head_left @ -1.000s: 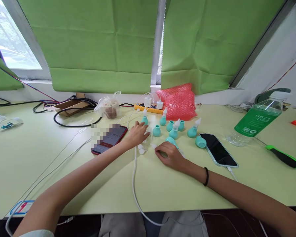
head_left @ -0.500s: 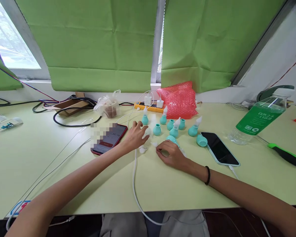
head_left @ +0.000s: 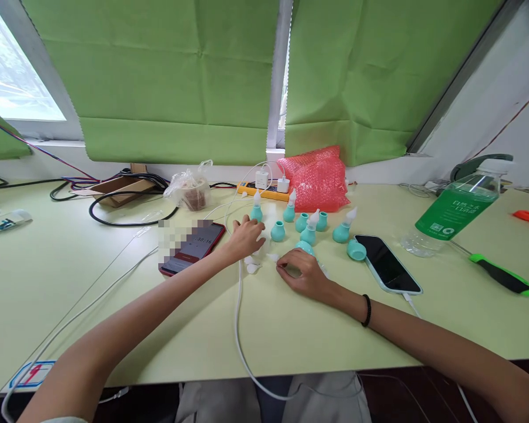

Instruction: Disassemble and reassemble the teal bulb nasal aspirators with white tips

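Note:
My left hand (head_left: pixel 247 239) reaches over the table with its fingers apart and bent downward, palm low. Beneath and beside it lie small translucent white pieces (head_left: pixel 253 268). My right hand (head_left: pixel 305 273) is closed, thumb and index finger pinched together; what they hold, if anything, I cannot make out. Right by those fingertips is a pale translucent tip (head_left: pixel 273 257). Behind the right hand a turquoise bulb (head_left: pixel 305 247) is partly hidden. Further back stand open turquoise bulbs (head_left: pixel 277 231) and several bulbs fitted with white nozzles (head_left: pixel 308 232). Another bulb (head_left: pixel 357 251) lies on its side.
A red-cased phone (head_left: pixel 194 249) lies by my left wrist, a charging phone (head_left: pixel 388 264) to the right. Beyond are a green-labelled bottle (head_left: pixel 456 208), a screwdriver (head_left: pixel 502 274), pink bubble wrap (head_left: pixel 317 182) and a power strip (head_left: pixel 264 191). A white cable (head_left: pixel 239 323) crosses the front.
The view has shifted slightly. My left hand has lowered its fingers a little over the white pieces. My right hand keeps its pinch in nearly the same place.

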The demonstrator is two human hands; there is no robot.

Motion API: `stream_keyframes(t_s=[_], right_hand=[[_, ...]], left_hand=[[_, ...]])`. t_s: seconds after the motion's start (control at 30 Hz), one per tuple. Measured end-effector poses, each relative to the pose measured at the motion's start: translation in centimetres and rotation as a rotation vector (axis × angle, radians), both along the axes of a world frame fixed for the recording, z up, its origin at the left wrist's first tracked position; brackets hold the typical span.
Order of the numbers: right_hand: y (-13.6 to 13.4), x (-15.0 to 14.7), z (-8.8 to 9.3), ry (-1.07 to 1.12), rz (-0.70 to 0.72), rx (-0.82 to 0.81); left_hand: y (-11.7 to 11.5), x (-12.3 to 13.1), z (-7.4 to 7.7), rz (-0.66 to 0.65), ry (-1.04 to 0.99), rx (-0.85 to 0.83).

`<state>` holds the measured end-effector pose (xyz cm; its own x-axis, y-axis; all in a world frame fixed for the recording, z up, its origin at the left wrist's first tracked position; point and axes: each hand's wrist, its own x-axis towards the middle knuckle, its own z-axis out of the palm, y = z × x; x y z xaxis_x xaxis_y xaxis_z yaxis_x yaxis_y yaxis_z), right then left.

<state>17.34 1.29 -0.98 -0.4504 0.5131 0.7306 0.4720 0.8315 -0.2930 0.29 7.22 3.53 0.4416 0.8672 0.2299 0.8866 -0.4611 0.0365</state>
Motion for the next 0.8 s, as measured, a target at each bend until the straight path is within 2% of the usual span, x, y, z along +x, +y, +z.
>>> stream_keyframes(t_s=[0.13, 0.27, 0.33, 0.4, 0.5, 0.57, 0.67, 0.8], right_hand=[[0.0, 0.0, 0.1, 0.000, -0.007, -0.005], [-0.1, 0.0, 0.3, 0.018, -0.020, 0.015], [-0.1, 0.0, 0.4, 0.049, -0.026, 0.039], [-0.2, 0.1, 0.6, 0.105, -0.019, 0.067], [-0.5, 0.3, 0.6, 0.192, 0.029, 0.091], [-0.7, 0.3, 0.6, 0.215, 0.074, 0.103], [-0.9, 0.2, 0.7, 0.194, 0.139, 0.097], [-1.0, -0.1, 0.9, 0.120, 0.187, 0.019]], left_hand=[[1.0, -0.2, -0.6, -0.025, -0.029, -0.055], [1.5, 0.2, 0.1, -0.047, -0.118, -0.042], [0.2, 0.3, 0.5, -0.053, -0.181, -0.001], [-2.2, 0.2, 0.7, -0.087, -0.236, 0.011], [-6.4, -0.1, 0.1, -0.169, -0.295, -0.045], [-8.5, -0.3, -0.6, -0.203, -0.408, -0.108], [-9.5, -0.6, -1.6, -0.210, -0.466, -0.130], [-8.8, -0.9, -2.5, -0.257, -0.496, -0.126]])
